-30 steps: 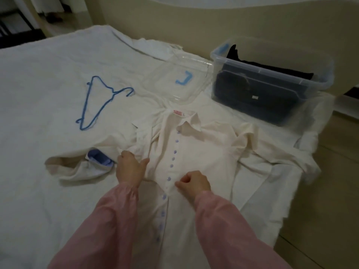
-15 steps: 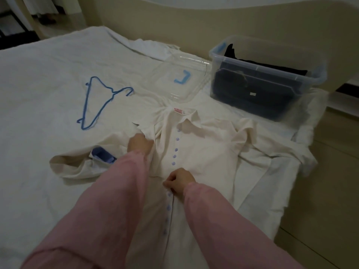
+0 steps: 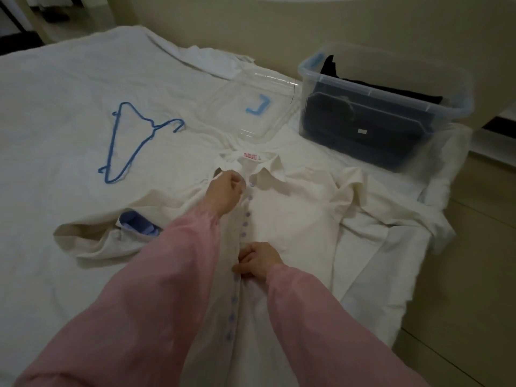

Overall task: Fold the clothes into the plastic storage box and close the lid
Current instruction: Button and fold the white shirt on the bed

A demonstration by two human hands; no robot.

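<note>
Left hand (image 3: 227, 191) has moved up the cream shirt (image 3: 301, 219) to its collar, fingers curled on the fabric; right hand (image 3: 258, 259) still pinches the button placket. The shirt lies spread on the bed, near side of the open storage box (image 3: 385, 94), likely being straightened before folding.

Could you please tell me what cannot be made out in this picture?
All in the head view.
Hem of the shirt: under the pink sleeves, cut by the bottom edge.
Left hand grip: fingertips curled out of sight.
Collar label: print too small.
Storage box contents: dark, blurred.
</note>
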